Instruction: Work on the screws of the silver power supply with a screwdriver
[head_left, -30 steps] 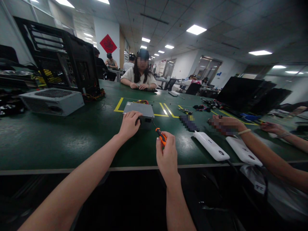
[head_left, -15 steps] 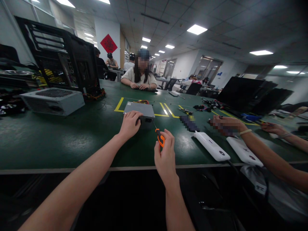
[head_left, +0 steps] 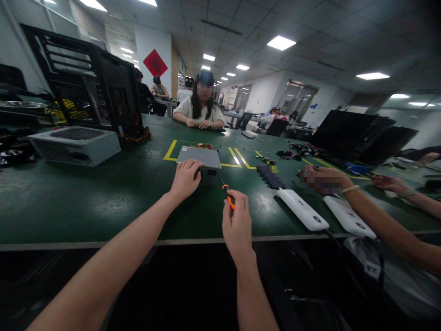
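A small grey power supply unit (head_left: 206, 157) lies on the green table, its coloured wires bunched behind it. My left hand (head_left: 186, 178) grips its near left corner, fingers over the top and thumb at the front face. In my right hand (head_left: 238, 218) is a screwdriver (head_left: 228, 196) with an orange and black handle, held between thumb and fingers. Its thin shaft points up and left to the unit's near right corner. Whether the tip touches a screw there is too small to tell.
To the left stand a larger power supply (head_left: 76, 145) and a black computer case (head_left: 86, 82). White power banks (head_left: 303, 210) and a co-worker's hand (head_left: 325, 178) are at the right. Another person (head_left: 201, 103) sits across the table (head_left: 103, 216).
My right hand has shifted slightly down and right, and its fingers have curled further around the screwdriver handle. The left hand and the power supply unit have stayed put.
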`<state>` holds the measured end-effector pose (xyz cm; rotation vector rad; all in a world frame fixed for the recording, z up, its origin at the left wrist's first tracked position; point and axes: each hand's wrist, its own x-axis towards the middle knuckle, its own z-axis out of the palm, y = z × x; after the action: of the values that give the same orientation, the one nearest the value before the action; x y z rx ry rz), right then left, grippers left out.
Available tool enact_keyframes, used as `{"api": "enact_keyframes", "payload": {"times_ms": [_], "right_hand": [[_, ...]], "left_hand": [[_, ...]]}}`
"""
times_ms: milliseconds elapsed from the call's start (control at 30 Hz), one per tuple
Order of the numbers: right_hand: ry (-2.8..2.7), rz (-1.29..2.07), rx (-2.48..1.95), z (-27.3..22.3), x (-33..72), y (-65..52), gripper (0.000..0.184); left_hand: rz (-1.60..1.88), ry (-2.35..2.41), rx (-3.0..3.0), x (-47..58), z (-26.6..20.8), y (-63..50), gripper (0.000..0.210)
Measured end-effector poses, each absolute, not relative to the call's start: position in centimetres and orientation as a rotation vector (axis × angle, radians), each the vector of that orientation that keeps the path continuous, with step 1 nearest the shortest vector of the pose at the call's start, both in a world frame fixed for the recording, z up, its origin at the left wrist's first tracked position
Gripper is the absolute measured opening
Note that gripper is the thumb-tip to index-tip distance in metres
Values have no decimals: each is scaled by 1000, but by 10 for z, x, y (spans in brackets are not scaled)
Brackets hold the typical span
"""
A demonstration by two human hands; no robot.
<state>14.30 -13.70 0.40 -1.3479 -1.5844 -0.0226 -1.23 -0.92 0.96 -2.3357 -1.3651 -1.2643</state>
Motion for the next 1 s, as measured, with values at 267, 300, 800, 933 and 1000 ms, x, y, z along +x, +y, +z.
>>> {"api": "enact_keyframes", "payload": {"times_ms": [267, 300, 800, 933, 1000], "right_hand": [[-1529, 84, -1448, 3, 147, -138, 26], [-1555, 68, -1405, 3, 146, -138, 25], [-1580, 92, -1324, 1, 141, -140, 29], [-1479, 133, -1476, 0, 143, -137, 31], [-1466, 157, -1519, -1, 146, -137, 30]], "left_hand": [[-1256, -1367, -2339, -12, 10, -9, 29], [-1256, -1368, -2336, -12, 9, -9, 29], [-1258, -1347, -2323, -12, 8, -8, 29], [-1262, -1353, -2327, -12, 9, -8, 30], [-1266, -1354, -2330, -12, 9, -8, 30]]}}
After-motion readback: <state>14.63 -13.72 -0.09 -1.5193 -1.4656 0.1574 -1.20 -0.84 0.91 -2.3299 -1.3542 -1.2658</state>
